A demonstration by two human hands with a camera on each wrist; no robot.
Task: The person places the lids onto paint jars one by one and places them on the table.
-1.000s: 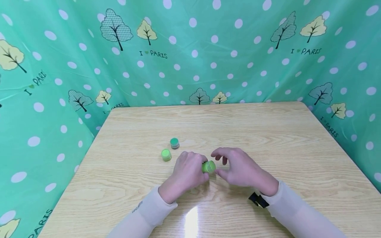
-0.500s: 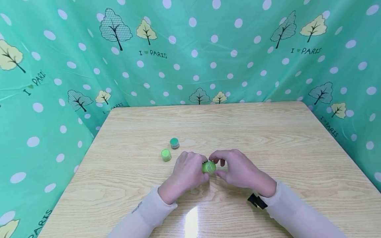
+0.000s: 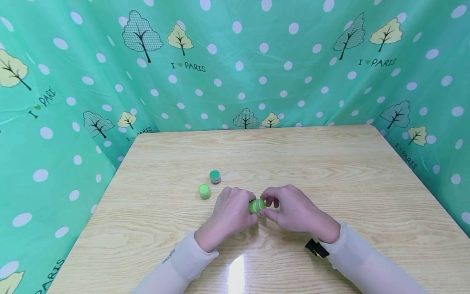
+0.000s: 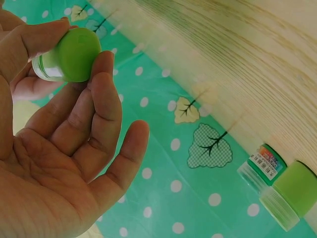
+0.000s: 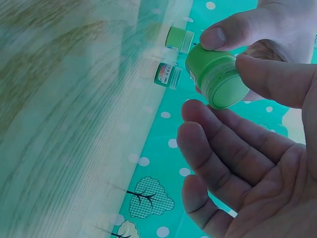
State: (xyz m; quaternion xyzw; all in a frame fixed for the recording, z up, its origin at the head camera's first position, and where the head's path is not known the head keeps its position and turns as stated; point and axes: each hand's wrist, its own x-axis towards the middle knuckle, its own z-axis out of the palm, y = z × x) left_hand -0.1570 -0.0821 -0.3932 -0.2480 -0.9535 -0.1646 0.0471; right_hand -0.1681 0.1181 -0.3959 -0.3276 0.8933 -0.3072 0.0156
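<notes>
My left hand [image 3: 232,210] pinches a small light green paint jar [image 3: 253,207] by its base between thumb and fingers. The jar lies tilted on its side in the air, its clear lid [image 5: 228,90] facing my right hand [image 3: 298,208]. At that lid, my right thumb and fingertips close on its rim from two sides; the other right fingers are loosely bent. On the table to the left stand another light green jar [image 3: 205,191] and a dark green jar [image 3: 215,177], whose printed label [image 4: 264,166] shows in the left wrist view.
Beneath the hands is a pale wood-grain table [image 3: 293,159], with a bright reflection near its front. A green dotted curtain [image 3: 264,69] printed with trees surrounds its back and sides. A black strap buckle [image 3: 317,248] hangs at the right cuff.
My right thumb and fingers have come in from beside the jar to the rim of its lid. The left hand and the two standing jars have stayed in place.
</notes>
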